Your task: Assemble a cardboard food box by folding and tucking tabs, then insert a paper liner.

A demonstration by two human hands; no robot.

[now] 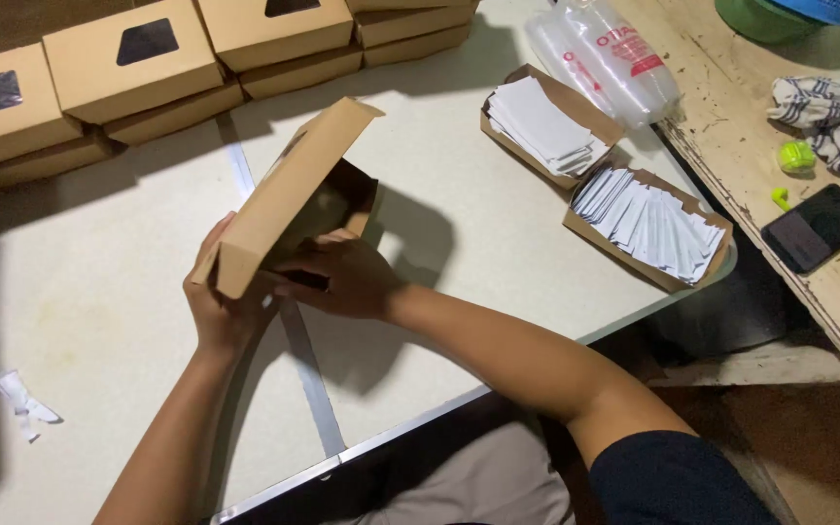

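A brown cardboard box with its lid raised is tilted up above the white table. My left hand grips the box's near corner from below. My right hand reaches into the open side of the box, its fingers partly hidden inside. What lies in the box cannot be seen.
Several closed brown boxes with dark windows are stacked along the table's far edge. Two open trays of white paper packets lie at the right, with a stack of plastic bags behind. A wooden bench holds a dark phone and a cloth.
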